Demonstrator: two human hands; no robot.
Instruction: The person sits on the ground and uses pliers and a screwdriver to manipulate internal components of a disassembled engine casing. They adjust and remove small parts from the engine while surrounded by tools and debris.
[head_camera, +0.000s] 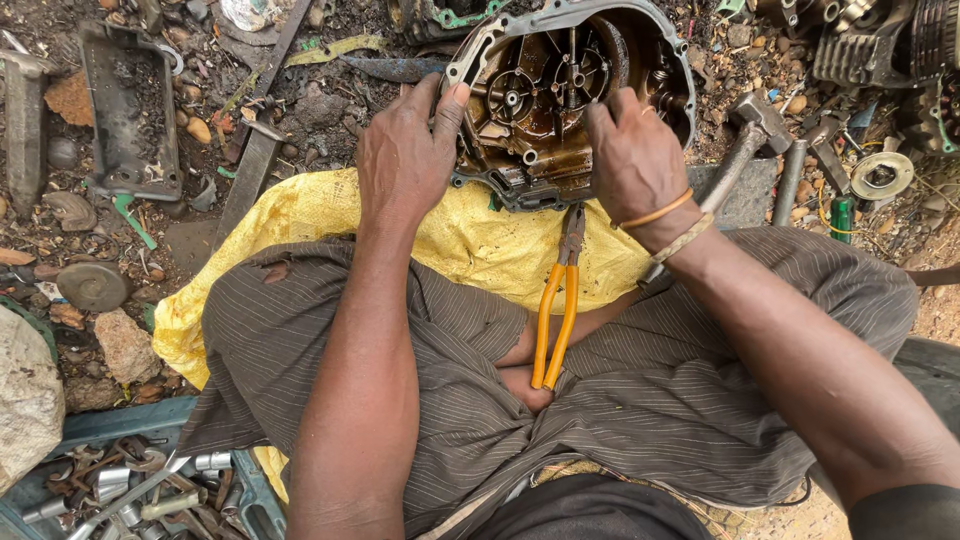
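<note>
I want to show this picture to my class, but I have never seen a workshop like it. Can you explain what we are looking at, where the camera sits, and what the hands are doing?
The camera is worn on a person's head and looks down at their lap and two bare hands. The person sits on the ground in striped trousers. A yellow sack lies in front of them, and an oily metal engine cover rests on it, open side up. The left hand grips its rim. The right hand reaches inside; whether it holds anything is hidden. Pliers with orange handles lie in the lap, untouched. A hammer lies to the right, and a tray of loose metal parts sits at lower left.
</note>
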